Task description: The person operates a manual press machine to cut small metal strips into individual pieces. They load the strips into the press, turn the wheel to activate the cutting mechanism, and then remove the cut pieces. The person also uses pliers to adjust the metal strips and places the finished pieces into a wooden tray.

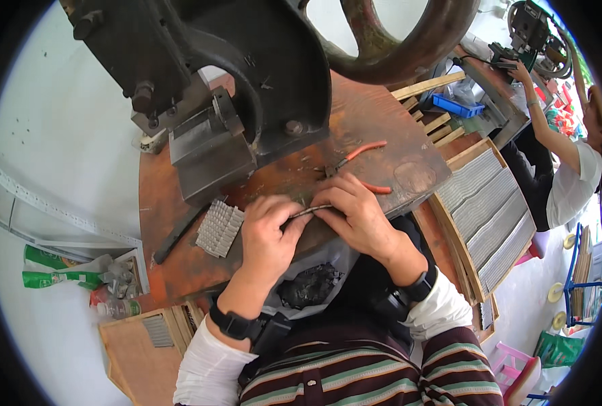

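Note:
Between my two hands runs a thin, dark strip-like piece [311,210], pinched at both ends near the front edge of the bench. My left hand [268,233] is closed on its left end, fingers slightly blurred. My right hand [356,218] grips the other end with thumb and fingers. Just beyond my right hand lie pliers [355,160] with orange-red handles, partly covered by my fingers. To the left of my left hand sits a block of small grey ridged pieces [219,228] in rows. A dark flat bar [179,235] lies farther left.
A heavy black press [267,81] with a large handwheel [409,51] stands on the wooden bench [409,152]. Below the edge hangs a bag of dark scraps [311,284]. Wooden trays of grey pieces [483,210] stand right, near a blue bin [458,106] and another person [571,162].

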Motion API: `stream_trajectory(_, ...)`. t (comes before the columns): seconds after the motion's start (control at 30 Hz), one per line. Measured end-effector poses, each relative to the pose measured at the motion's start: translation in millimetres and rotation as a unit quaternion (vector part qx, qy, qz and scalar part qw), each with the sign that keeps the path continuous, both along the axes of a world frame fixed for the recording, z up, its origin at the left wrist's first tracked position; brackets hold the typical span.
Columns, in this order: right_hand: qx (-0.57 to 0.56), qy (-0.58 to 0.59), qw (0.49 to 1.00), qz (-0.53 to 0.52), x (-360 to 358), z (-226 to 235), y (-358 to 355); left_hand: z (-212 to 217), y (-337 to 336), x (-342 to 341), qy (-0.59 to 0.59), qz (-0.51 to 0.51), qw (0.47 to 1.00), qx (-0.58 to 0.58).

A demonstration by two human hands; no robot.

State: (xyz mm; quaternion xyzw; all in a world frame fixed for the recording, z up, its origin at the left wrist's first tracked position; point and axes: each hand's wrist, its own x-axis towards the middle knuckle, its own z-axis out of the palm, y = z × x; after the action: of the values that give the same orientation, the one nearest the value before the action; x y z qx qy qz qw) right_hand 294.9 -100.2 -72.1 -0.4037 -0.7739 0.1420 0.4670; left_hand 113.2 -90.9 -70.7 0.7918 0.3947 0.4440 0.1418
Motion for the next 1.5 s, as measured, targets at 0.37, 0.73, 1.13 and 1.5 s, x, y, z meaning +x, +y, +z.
stream_trajectory(0.37, -0.291, 0.208, 0.933, 0.03, 3, 11, -24, 25, -20, -9, -0.263, -0.067, 0.833, -0.483)
stream_trajectory(0.73, -0.413, 0.316, 0.851, 0.069, 6, -5, -49, 14, -48, -1, -0.379, -0.11, 0.743, -0.54)
stream_trajectory(1.13, -0.347, 0.296, 0.889, -0.033, -14, -26, -78, -19, -68, 4, -0.313, -0.108, 0.829, -0.451)
stream_trajectory(1.5, -0.415, 0.348, 0.84, -0.024, -19, -50, -80, -40, -71, -4, -0.325, -0.147, 0.805, -0.474)
